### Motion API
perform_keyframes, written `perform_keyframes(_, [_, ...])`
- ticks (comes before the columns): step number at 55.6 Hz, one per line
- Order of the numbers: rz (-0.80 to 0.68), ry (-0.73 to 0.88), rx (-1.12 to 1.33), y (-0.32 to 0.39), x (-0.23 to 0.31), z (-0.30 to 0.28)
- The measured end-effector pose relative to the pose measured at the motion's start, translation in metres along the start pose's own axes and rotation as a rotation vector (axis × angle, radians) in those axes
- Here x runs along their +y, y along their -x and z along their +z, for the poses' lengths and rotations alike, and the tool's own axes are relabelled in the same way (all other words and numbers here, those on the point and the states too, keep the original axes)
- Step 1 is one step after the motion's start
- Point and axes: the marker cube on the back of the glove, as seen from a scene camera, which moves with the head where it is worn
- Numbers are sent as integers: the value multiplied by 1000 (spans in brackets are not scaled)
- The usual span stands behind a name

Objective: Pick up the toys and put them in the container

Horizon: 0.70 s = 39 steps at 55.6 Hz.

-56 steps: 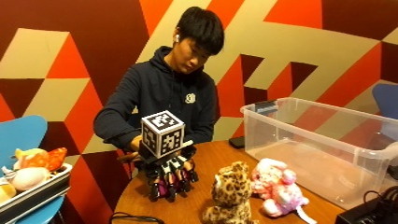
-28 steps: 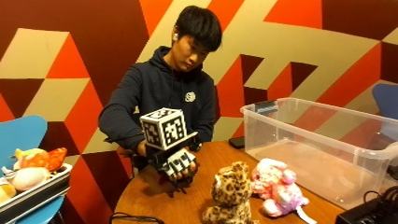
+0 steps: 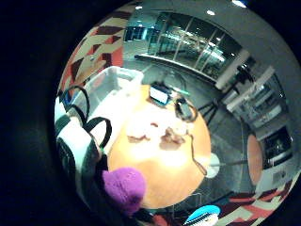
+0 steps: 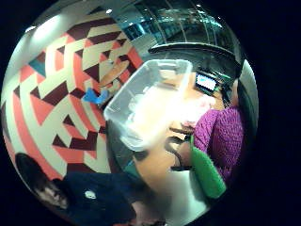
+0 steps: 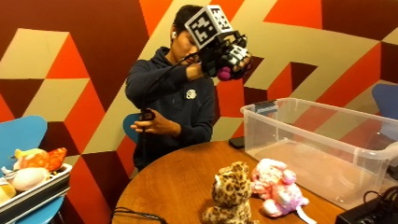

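In the outside view my gloved right hand (image 5: pixel 227 53) is raised at head height, left of and above the clear plastic container (image 5: pixel 323 140). Its fingers curl round a purple knitted toy (image 5: pixel 223 73). That purple toy (image 4: pixel 221 132) has a green part (image 4: pixel 207 172) and fills the edge of both palm views, where the purple toy (image 3: pixel 124 188) sits close to the palm. A leopard plush (image 5: pixel 230 193) and a pink plush (image 5: pixel 277 186) stand on the round wooden table (image 5: pixel 174 186), beside the container. The container (image 4: pixel 146 103) looks empty.
A tray with more soft toys (image 5: pixel 31 172) rests on a blue chair at the left. A black device (image 5: pixel 367 214) and cables lie at the table's right front. A dark phone (image 5: pixel 236 142) lies by the container. The person's bare left hand (image 5: pixel 155 126) hovers at chest height.
My right hand has risen from the table top to head height and moved toward the container, carrying the purple toy. The two plush toys have not moved.
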Motion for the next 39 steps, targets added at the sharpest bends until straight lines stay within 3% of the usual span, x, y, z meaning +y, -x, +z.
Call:
perform_keyframes(8, [-52, 43, -155, 78, -45, 12])
perform_keyframes(12, [-215, 92, -156, 95, -54, 38])
perform_keyframes(18, [-52, 176, -171, 121, -69, 69])
perform_keyframes(24, [-169, 318, -56, 117, -70, 105])
perform_keyframes(29, [-187, 501, -222, 133, -63, 114])
perform_keyframes(39, [-108, 478, -186, 101, -64, 114])
